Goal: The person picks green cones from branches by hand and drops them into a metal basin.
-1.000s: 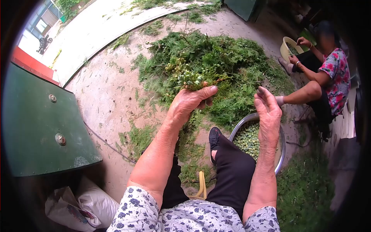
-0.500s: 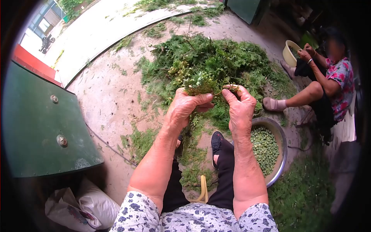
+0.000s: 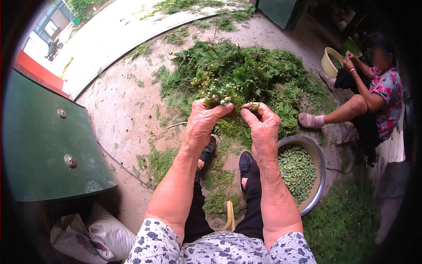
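My left hand [image 3: 203,119] is closed around an evergreen branch [image 3: 222,91] that carries pale green seed cones and flat, scaly leaves. Its bare stem pokes out to the left below the wrist. Thumb and forefinger of my right hand [image 3: 263,125] pinch a small leafy tip [image 3: 253,106] just right of the branch; whether that tip is still joined to it is hard to see. Beyond both hands lies a large heap of cut evergreen branches [image 3: 268,72]. Beside my right forearm stands a metal basin [image 3: 322,176] holding many green cones [image 3: 298,171].
A person [image 3: 384,88] sits at the right, hands together near a cream bucket [image 3: 329,66]. A green metal panel [image 3: 52,136] stands at the left, with white sacks [image 3: 112,235] below it. Loose clippings [image 3: 343,220] cover the floor at the lower right.
Both hands have shifted slightly left, the right one also down a little. The branch in my left hand has turned, so its stem now shows at the left and more cones face me.
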{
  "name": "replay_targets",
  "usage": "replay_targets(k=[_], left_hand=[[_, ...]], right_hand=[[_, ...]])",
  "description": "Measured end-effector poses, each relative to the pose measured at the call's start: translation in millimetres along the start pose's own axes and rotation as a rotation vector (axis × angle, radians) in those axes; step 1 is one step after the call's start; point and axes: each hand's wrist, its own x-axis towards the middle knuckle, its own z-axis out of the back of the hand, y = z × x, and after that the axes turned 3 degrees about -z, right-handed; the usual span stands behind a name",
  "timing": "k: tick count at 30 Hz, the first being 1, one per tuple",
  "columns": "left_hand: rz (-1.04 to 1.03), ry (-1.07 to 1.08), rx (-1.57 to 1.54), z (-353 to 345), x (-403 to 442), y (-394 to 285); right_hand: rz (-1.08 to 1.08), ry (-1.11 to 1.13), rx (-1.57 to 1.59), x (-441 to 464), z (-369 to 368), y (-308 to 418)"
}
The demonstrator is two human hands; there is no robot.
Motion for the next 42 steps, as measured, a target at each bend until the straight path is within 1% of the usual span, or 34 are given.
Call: replay_targets(k=[2,3,5,6,7,9,10,11,14,15,17,18,19,20,24,27,29,31,32,34,36,38,39,41,42], left_hand=[[-0.022,0.003,0.01,1,0,0],[-0.008,0.006,0.038,4,0,1],[0.006,0.008,0.066,7,0,1],[-0.007,0.039,0.093,7,-1,0],[-0.021,0.072,0.119,5,-2,0],[0.002,0.088,0.098,2,-2,-1],[0.024,0.099,0.078,2,-2,-1],[0.025,0.099,0.078,1,-2,-1],[0.015,0.117,0.078,-1,-4,0],[0.005,0.088,0.076,-3,-5,-1],[-0.006,0.061,0.076,-5,-7,-4],[0.099,0.068,-0.076,-5,-8,-7],[0.205,0.074,-0.229,-5,-8,-8],[0.131,-0.014,-0.192,-2,-7,-1],[0.137,0.062,-0.17,-8,-7,-6],[0.083,0.053,-0.129,-11,-7,-6],[0.073,0.062,-0.074,-7,-6,-3],[0.065,0.065,0.015,-6,-6,-1],[0.066,0.066,0.016,-6,-6,-1],[0.042,0.018,0.086,-7,-4,1],[0.026,0.033,0.087,-5,-4,4],[0.011,0.047,0.089,-6,-4,4],[0.02,0.038,0.095,-8,-6,0],[0.029,0.03,0.101,-9,-7,-2],[0.033,0.054,0.1,-8,-8,-2]], right_hand=[[-0.035,0.133,0.141,5,5,1],[-0.035,0.133,0.142,9,8,1],[-0.265,0.077,0.532,18,18,2],[-0.319,0.107,0.52,23,22,0],[-0.318,0.102,0.519,24,24,-1],[-0.264,0.255,0.327,25,19,0],[-0.233,0.288,0.323,22,14,2],[-0.234,0.288,0.324,20,10,1],[-0.144,0.201,0.206,12,2,5],[-0.144,0.201,0.207,11,2,7],[-0.253,0.207,0.38,8,2,8],[-0.253,0.206,0.38,9,3,5],[-0.361,0.268,0.603,12,6,-1],[-0.467,0.329,0.826,14,8,-4],[-0.412,0.407,0.724,17,10,5],[-0.358,0.376,0.748,16,8,9],[-0.358,0.344,0.695,15,6,13],[-0.275,0.372,0.536,16,6,10],[-0.278,0.332,0.499,15,4,9],[-0.272,0.312,0.497,15,4,8],[-0.265,0.294,0.494,14,1,10],[-0.293,0.231,0.572,11,-3,14],[-0.293,0.231,0.573,12,-2,13],[-0.315,0.306,0.55,13,3,9],[-0.315,0.306,0.55,12,4,8]])
